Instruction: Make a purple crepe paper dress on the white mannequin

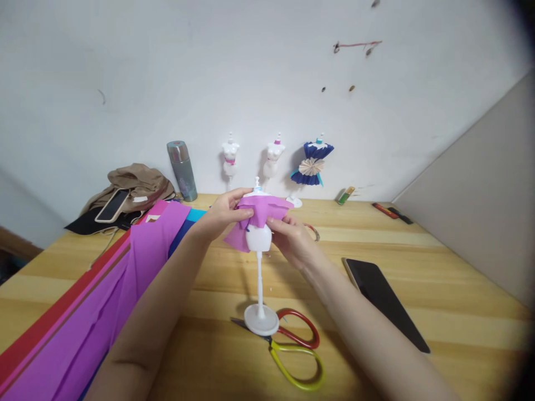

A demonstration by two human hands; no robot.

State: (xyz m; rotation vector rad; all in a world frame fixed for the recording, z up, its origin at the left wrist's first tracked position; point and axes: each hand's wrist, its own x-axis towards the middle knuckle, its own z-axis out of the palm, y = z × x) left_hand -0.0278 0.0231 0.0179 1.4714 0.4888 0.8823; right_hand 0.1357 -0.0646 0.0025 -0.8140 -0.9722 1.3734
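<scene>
Overlapping scissors (273,350), white mannequin base (254,321), flask (183,171) behind

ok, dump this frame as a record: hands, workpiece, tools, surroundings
left hand: thumb on purple sheet
right hand: at sheet's lower edge, grip partly hidden
dress form: white, upright, sheet across chest
scissors: red and yellow handles, blades partly hidden by form's base
behind: three more forms, one in blue dress
back left: flask
</scene>
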